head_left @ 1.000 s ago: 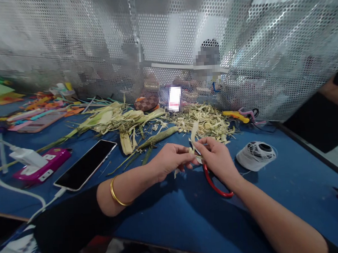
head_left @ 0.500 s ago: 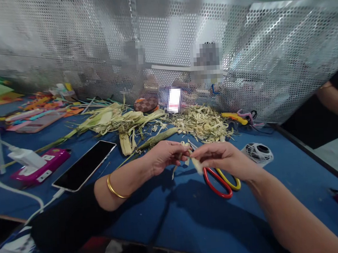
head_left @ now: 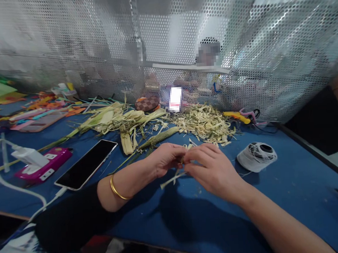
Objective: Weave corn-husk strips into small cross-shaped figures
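Note:
My left hand (head_left: 169,158), with a gold bangle on its wrist, pinches pale corn husk strips (head_left: 172,181) over the middle of the blue table. Fingertips of my right hand (head_left: 209,166) close on the same husk bundle, touching the left fingertips. The strips' loose ends hang to the lower left. Exactly how the strips are joined is hidden by the fingers. Just behind the hands the scissors' tip (head_left: 192,142) shows; the rest is covered by my right hand. A spool of white thread (head_left: 255,158) stands to the right.
Behind the hands lie a heap of shredded husk (head_left: 205,124) and larger corn husks (head_left: 114,118). On the left are a phone (head_left: 86,165) and a magenta power strip (head_left: 46,165). A perforated metal screen (head_left: 175,35) closes off the back; people are beyond it.
My right hand has moved left and closer over the left fingertips, now covering the red and yellow scissor handles. The husk ends have swung to the lower left.

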Available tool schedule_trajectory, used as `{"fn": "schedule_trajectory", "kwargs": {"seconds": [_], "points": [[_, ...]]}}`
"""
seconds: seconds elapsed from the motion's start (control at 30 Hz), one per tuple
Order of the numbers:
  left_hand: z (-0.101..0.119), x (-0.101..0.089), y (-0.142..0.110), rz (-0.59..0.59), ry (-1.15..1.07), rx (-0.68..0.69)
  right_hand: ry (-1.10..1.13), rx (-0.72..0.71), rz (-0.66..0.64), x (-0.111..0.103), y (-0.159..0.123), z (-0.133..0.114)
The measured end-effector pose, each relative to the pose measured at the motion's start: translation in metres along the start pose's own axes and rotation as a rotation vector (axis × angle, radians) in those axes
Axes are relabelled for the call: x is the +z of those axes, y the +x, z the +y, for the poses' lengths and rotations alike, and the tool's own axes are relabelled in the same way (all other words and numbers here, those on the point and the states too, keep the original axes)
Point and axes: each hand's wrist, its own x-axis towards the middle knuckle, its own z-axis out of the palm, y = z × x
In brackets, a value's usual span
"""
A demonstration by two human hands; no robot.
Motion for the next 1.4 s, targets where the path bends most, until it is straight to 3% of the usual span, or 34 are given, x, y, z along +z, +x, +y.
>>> {"fn": "schedule_trajectory", "kwargs": {"seconds": [0.1, 0.2, 0.3, 0.4, 0.67, 0.9, 1.07, 1.23, 1.4], "points": [[0.000, 0.000, -0.001, 0.009, 0.021, 0.013, 0.321, 0.090, 0.055, 0.001, 0.000, -0.007], [0.003, 0.001, -0.004, -0.026, 0.070, 0.034, 0.583, 0.417, 0.199, -0.004, -0.001, -0.006], [0.006, 0.001, -0.006, -0.081, 0.117, 0.039, 0.716, 0.750, 0.322, -0.011, 0.000, 0.002], [0.007, 0.002, -0.007, -0.105, 0.150, 0.032, 0.739, 0.894, 0.320, -0.015, 0.001, 0.012], [0.008, 0.001, -0.008, -0.143, 0.177, 0.037, 0.717, 0.939, 0.174, -0.019, 0.003, 0.018], [0.007, 0.002, -0.008, -0.157, 0.238, 0.052, 0.665, 0.928, 0.213, -0.014, 0.002, 0.017], [0.008, 0.001, -0.008, -0.179, 0.234, 0.054, 0.531, 0.845, 0.154, -0.012, -0.002, 0.021], [0.010, 0.002, -0.010, -0.172, 0.216, 0.049, 0.454, 0.782, 0.188, -0.012, -0.004, 0.022], [0.011, 0.003, -0.012, -0.152, 0.223, 0.052, 0.401, 0.787, 0.133, -0.012, -0.005, 0.021]]}}
